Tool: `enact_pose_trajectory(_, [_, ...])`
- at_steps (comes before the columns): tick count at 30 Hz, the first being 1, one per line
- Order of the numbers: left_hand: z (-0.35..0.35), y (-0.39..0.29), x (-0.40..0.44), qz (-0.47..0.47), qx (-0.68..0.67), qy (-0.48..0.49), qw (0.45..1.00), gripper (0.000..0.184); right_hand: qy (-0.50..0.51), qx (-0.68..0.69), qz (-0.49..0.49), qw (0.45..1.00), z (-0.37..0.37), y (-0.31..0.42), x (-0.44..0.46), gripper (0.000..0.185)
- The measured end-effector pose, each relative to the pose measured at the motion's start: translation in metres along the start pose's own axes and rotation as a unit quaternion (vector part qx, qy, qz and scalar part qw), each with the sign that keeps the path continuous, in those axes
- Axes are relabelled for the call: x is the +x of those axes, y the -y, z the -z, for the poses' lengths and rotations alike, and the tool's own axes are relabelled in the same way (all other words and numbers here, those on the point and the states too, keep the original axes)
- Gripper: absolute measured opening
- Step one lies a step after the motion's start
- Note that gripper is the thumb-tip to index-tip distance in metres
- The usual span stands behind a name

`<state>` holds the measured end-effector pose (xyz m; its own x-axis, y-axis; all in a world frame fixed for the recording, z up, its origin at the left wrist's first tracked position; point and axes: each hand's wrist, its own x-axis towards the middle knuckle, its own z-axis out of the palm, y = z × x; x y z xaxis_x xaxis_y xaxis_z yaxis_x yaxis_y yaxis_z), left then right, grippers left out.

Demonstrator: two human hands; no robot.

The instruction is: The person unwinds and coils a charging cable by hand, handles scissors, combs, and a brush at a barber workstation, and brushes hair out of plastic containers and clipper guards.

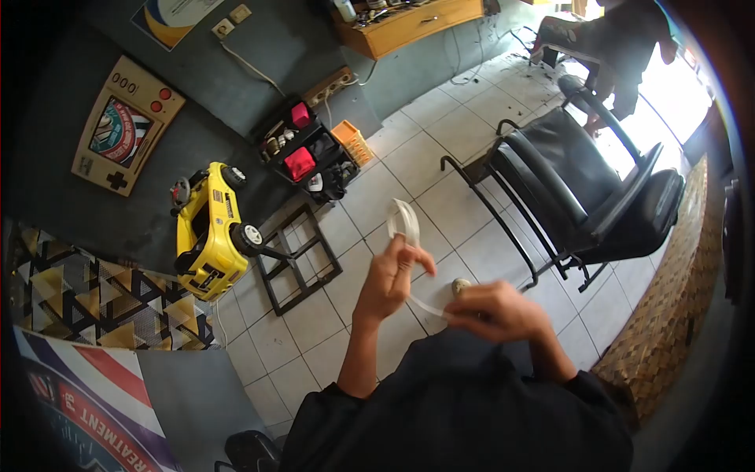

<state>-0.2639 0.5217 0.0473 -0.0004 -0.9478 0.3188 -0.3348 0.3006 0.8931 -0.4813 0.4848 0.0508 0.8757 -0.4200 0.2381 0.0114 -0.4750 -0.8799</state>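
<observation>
Head view: two bare hands hold a looped white strip [406, 224] near the centre of the frame.
The left hand [385, 282], at centre, has its fingers closed around the loops, which stand up above its fingertips; a single strand curves down from there to the right hand [503, 312], right of centre and lower, whose thumb and fingers pinch it. On the tiled floor [314, 344], a dark rectangular frame [328, 277] lies left of the hands, beside a yellow toy car [212, 236]; a black chair [562, 169] stands at upper right, with another person [629, 47] beyond it.
</observation>
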Motion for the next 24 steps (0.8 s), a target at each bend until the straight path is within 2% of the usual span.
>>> enact_pose_trajectory(1, [-0.005, -0.002, -0.006, 0.101, -0.010, 0.085, 0.991, 0.040, -0.063, -0.002, -0.006, 0.998, 0.011, 0.007, 0.002, 0.009])
enact_pose_trajectory(2, [-0.010, -0.002, -0.012, 0.102, -0.014, 0.094, 0.990, 0.040, -0.160, -0.036, 0.022, 0.986, 0.018, 0.003, 0.006, 0.008])
enact_pose_trajectory(3, [-0.013, -0.003, -0.017, 0.120, -0.099, 0.125, 0.980, 0.042, -0.255, -0.071, 0.050, 0.963, 0.024, -0.001, 0.009, 0.007])
enact_pose_trajectory(4, [-0.016, -0.003, -0.020, 0.137, -0.183, 0.155, 0.961, 0.044, -0.271, -0.059, 0.030, 0.960, 0.030, 0.004, 0.013, 0.006])
enact_pose_trajectory(5, [-0.018, -0.004, -0.018, 0.137, -0.184, 0.161, 0.960, 0.044, -0.286, -0.047, 0.012, 0.957, 0.033, 0.010, 0.016, 0.006])
enact_pose_trajectory(7, [-0.021, -0.007, -0.016, 0.182, -0.325, 0.180, 0.910, 0.045, -0.295, -0.029, -0.005, 0.955, 0.027, 0.003, 0.021, 0.012])
enact_pose_trajectory(8, [-0.019, -0.005, -0.016, 0.183, -0.325, 0.181, 0.910, 0.045, -0.326, 0.063, -0.023, 0.943, 0.022, -0.003, 0.024, 0.015])
enact_pose_trajectory(10, [-0.013, 0.003, -0.016, 0.213, -0.514, 0.196, 0.808, 0.044, -0.345, 0.196, -0.050, 0.917, 0.020, -0.010, 0.027, 0.026])
enact_pose_trajectory(11, [-0.015, 0.006, -0.018, 0.213, -0.513, 0.194, 0.809, 0.044, -0.343, 0.198, -0.050, 0.917, 0.019, -0.013, 0.030, 0.026])
enact_pose_trajectory(13, [-0.026, 0.014, -0.024, 0.194, -0.684, 0.191, 0.677, 0.044, -0.314, 0.348, -0.088, 0.879, 0.014, -0.020, 0.035, 0.029])
enact_pose_trajectory(14, [-0.030, 0.018, -0.028, 0.194, -0.684, 0.190, 0.677, 0.044, -0.329, 0.369, -0.103, 0.863, 0.009, -0.020, 0.039, 0.031])
enact_pose_trajectory(16, [-0.036, 0.024, -0.033, 0.185, -0.858, 0.177, 0.445, 0.043, -0.322, 0.403, -0.135, 0.846, 0.002, -0.013, 0.044, 0.031])
enact_pose_trajectory(17, [-0.036, 0.026, -0.033, 0.184, -0.859, 0.178, 0.444, 0.043, -0.312, 0.437, -0.167, 0.827, 0.001, -0.010, 0.044, 0.031])
enact_pose_trajectory(18, [-0.036, 0.027, -0.033, 0.164, -0.883, 0.156, 0.411, 0.043, -0.256, 0.468, -0.187, 0.825, 0.002, -0.010, 0.040, 0.027])
enact_pose_trajectory(19, [-0.035, 0.027, -0.032, 0.143, -0.905, 0.132, 0.377, 0.044, -0.256, 0.468, -0.189, 0.824, 0.002, -0.009, 0.036, 0.027])
enact_pose_trajectory(21, [-0.026, 0.022, -0.034, 0.158, -0.903, 0.099, 0.388, 0.045, -0.138, 0.269, -0.137, 0.943, 0.000, -0.003, 0.029, 0.033])
enact_pose_trajectory(22, [-0.023, 0.018, -0.036, 0.191, -0.860, 0.089, 0.466, 0.046, -0.174, 0.202, -0.128, 0.955, 0.000, 0.007, 0.032, 0.032])
enact_pose_trajectory(23, [-0.019, 0.014, -0.037, 0.221, -0.809, 0.079, 0.539, 0.046, -0.172, 0.202, -0.129, 0.955, -0.002, 0.002, 0.032, 0.032])
enact_pose_trajectory(24, [-0.016, 0.009, -0.037, 0.261, -0.741, 0.072, 0.615, 0.039, -0.179, 0.156, -0.115, 0.965, -0.005, -0.006, 0.032, 0.032])
